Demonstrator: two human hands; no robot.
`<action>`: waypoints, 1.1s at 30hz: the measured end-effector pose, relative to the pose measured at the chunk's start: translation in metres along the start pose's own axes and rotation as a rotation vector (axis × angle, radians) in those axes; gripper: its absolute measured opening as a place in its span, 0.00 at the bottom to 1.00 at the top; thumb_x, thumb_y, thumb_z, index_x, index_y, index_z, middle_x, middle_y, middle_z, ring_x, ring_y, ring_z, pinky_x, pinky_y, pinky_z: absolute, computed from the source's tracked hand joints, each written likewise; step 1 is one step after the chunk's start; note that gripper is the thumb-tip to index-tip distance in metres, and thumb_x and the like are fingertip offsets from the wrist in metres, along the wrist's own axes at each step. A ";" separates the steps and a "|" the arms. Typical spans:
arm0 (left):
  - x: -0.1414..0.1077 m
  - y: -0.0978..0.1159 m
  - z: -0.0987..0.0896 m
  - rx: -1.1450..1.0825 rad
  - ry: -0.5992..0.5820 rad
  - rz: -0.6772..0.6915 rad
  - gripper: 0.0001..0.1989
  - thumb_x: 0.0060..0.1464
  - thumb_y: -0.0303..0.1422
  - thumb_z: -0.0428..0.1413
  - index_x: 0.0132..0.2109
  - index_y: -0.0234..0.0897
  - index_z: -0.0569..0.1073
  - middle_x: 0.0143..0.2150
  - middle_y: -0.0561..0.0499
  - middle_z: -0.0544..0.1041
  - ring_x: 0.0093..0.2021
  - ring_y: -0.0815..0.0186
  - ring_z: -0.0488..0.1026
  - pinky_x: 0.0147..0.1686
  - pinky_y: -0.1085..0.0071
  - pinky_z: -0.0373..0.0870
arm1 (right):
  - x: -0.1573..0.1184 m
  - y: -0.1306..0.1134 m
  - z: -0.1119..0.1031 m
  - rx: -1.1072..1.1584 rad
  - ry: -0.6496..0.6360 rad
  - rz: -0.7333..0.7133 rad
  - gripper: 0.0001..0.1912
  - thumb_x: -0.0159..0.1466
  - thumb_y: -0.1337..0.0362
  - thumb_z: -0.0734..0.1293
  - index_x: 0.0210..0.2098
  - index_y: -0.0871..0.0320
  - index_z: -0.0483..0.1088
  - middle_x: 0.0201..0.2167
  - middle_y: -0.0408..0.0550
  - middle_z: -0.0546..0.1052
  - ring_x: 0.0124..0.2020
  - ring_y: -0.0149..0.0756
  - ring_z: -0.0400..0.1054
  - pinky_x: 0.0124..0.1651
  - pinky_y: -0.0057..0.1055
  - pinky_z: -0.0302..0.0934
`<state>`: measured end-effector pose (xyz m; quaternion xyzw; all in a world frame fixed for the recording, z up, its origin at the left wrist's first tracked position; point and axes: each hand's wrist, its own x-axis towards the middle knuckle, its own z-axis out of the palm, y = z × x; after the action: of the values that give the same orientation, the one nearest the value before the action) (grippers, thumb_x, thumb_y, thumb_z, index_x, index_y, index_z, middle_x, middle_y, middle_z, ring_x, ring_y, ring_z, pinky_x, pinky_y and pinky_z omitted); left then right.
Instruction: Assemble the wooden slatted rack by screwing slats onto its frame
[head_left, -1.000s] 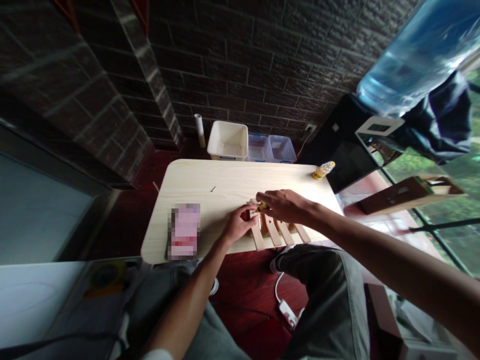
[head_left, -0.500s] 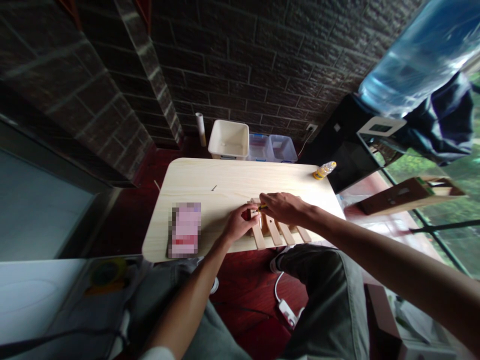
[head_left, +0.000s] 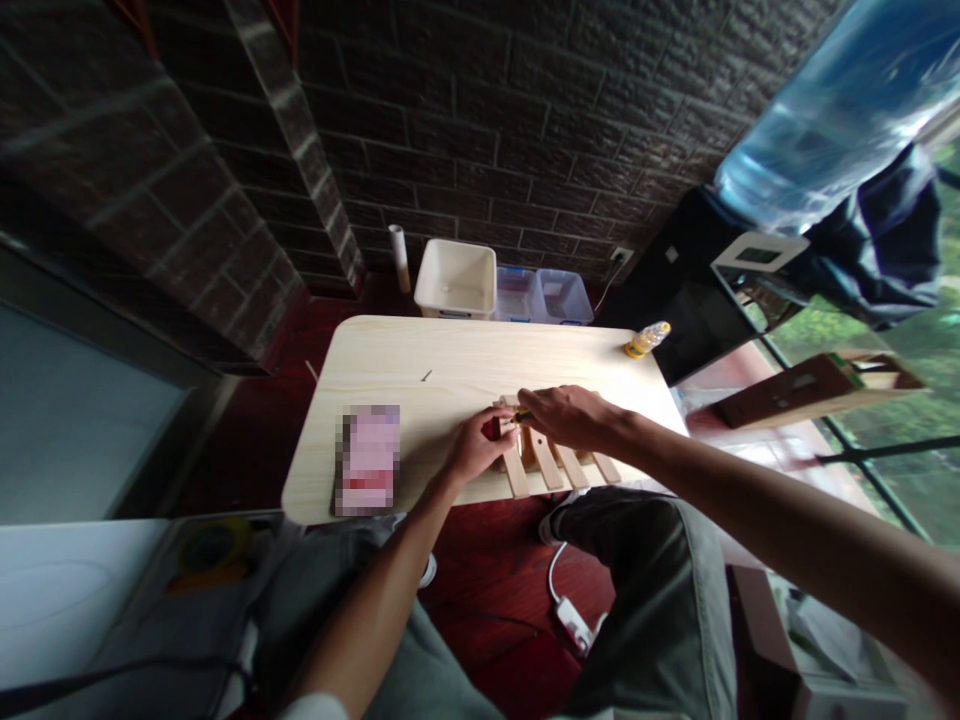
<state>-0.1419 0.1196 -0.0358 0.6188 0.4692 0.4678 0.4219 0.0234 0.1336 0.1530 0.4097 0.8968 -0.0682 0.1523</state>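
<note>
On the near side of the table, a wooden slatted piece (head_left: pixel 546 462) lies with several slats pointing toward me. My left hand (head_left: pixel 474 445) is closed around its left end, thumb and fingers gripping the wood. A small yellow-and-black screwdriver (head_left: pixel 523 415) is held by my right hand (head_left: pixel 561 412), whose fingers wrap its handle above the same end. The screwdriver's tip is too small to make out. Beyond the left hand, a small dark screw (head_left: pixel 426 376) lies loose on the wooden tabletop (head_left: pixel 465 345).
A blurred pink rectangular thing (head_left: pixel 367 460) lies on the table's left. At the far right corner stands a clear bottle-shaped container (head_left: pixel 646 340) with yellow ends. Behind the table are a cream bin (head_left: pixel 456 278) and clear plastic boxes (head_left: pixel 562 295). A power strip (head_left: pixel 576 627) lies on the floor.
My right hand has turned slightly on the screwdriver, and its visible handle part looks darker now. The left hand and the wooden piece stay in place.
</note>
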 end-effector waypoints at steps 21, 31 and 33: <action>-0.001 0.002 -0.001 0.053 0.008 0.010 0.17 0.52 0.38 0.62 0.47 0.36 0.79 0.36 0.50 0.80 0.29 0.70 0.73 0.30 0.74 0.71 | 0.002 -0.002 -0.001 -0.023 -0.012 0.006 0.16 0.74 0.58 0.56 0.55 0.61 0.64 0.40 0.56 0.78 0.35 0.39 0.73 0.31 0.28 0.52; 0.000 0.005 -0.004 0.071 -0.012 0.028 0.17 0.52 0.39 0.62 0.47 0.36 0.79 0.32 0.52 0.78 0.26 0.72 0.69 0.27 0.76 0.68 | 0.003 -0.003 -0.006 -0.021 -0.005 -0.065 0.13 0.74 0.62 0.56 0.53 0.59 0.66 0.41 0.53 0.77 0.34 0.35 0.73 0.28 0.28 0.49; -0.001 0.005 -0.004 0.060 -0.002 0.015 0.17 0.52 0.39 0.62 0.47 0.36 0.79 0.32 0.52 0.78 0.26 0.71 0.69 0.27 0.76 0.68 | 0.003 -0.003 -0.005 -0.011 -0.003 -0.027 0.13 0.74 0.61 0.57 0.51 0.60 0.67 0.39 0.52 0.78 0.34 0.36 0.73 0.28 0.28 0.49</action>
<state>-0.1448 0.1184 -0.0306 0.6352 0.4777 0.4561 0.4003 0.0181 0.1345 0.1565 0.3965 0.9025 -0.0658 0.1551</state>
